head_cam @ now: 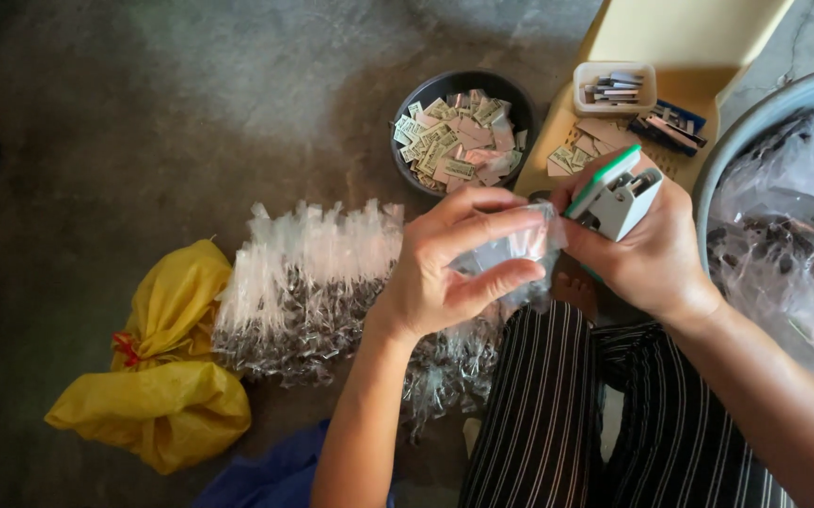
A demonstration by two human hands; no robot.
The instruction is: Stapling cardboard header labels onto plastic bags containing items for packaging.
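- Floor (143,122): a row of filled clear packets (303,292) lies beside a yellow bag (167,376); a dark bowl of paper labels (463,136) sits beyond.
- Left hand (454,273) is closed, pinching a small clear bag (520,249) at lap height.
- Right hand (647,249) is wrapped around a green-and-grey stapler (614,193), touching the bag's top.
- Sealing looks in hand; the mouth likely needs seating between the stapler's arms.

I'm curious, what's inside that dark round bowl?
The bowl holds a heap of small paper labels, pale pink, cream and green. Whatever lies under the heap is covered.
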